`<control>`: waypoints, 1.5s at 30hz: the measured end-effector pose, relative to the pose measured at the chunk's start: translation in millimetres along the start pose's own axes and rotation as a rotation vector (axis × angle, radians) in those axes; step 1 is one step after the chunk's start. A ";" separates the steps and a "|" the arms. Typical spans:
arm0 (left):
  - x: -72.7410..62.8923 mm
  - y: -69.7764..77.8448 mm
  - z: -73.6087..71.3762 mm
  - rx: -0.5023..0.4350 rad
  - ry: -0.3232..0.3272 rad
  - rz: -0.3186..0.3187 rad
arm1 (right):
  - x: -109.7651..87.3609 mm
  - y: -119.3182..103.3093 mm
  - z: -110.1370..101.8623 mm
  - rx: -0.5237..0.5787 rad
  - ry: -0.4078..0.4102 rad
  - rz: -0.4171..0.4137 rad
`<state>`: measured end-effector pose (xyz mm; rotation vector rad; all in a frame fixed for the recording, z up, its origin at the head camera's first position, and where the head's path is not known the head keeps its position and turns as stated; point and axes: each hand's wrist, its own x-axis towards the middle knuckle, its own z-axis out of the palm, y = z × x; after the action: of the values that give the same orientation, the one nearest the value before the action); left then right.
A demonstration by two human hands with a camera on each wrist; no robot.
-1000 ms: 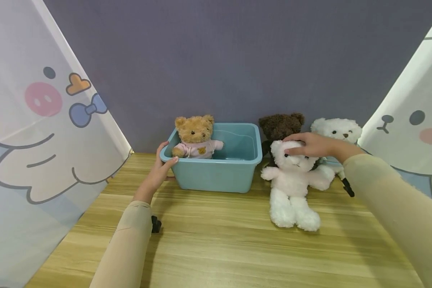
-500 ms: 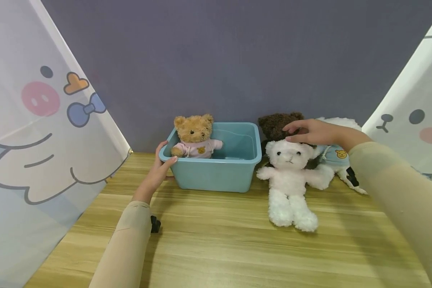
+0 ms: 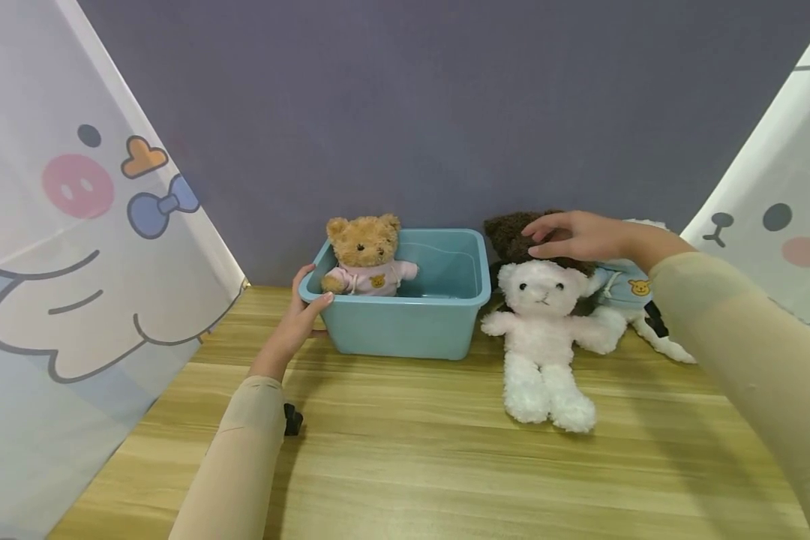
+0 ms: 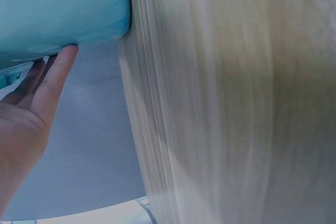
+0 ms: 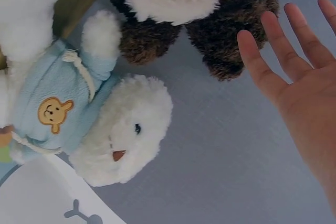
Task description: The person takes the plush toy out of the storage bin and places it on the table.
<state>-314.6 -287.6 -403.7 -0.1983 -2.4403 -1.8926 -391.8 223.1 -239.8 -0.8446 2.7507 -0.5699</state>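
Observation:
My left hand (image 3: 295, 321) holds the left front corner of a light blue plastic storage bin (image 3: 405, 330), thumb on the rim; in the left wrist view its fingers (image 4: 55, 80) touch the bin's side. A tan teddy bear (image 3: 367, 247) in a pink hoodie sits inside the bin's left end. My right hand (image 3: 590, 236) hovers with spread fingers, holding nothing, in front of a dark brown teddy bear (image 3: 506, 229) and above a white teddy bear (image 3: 543, 337). The brown bear is mostly hidden. In the right wrist view, its ears show near the fingertips.
Behind my right forearm leans another white teddy bear (image 5: 131, 129) in a light blue hoodie. All stand on a wooden table (image 3: 405, 450) against a grey back wall (image 3: 405, 112). Cartoon-printed curtains (image 3: 34, 300) flank both sides.
My right hand has let go of the white teddy bear's head and lifted toward the brown teddy bear. The white bear's face shows now. The left hand has stayed on the bin.

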 end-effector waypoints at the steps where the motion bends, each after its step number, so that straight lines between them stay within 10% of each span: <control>1: 0.1 -0.1 0.2 -0.001 0.000 -0.002 | 0.6 -1.7 -0.9 -0.006 -0.002 -0.003; 45: -5.0 7.7 -3.2 -0.017 0.037 -0.012 | 138.8 -141.3 20.3 -0.062 -0.156 -0.156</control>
<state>-308.8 -289.1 -396.0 -0.1480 -2.4075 -1.9052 -428.8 29.7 -210.3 -1.0772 2.5884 -0.4274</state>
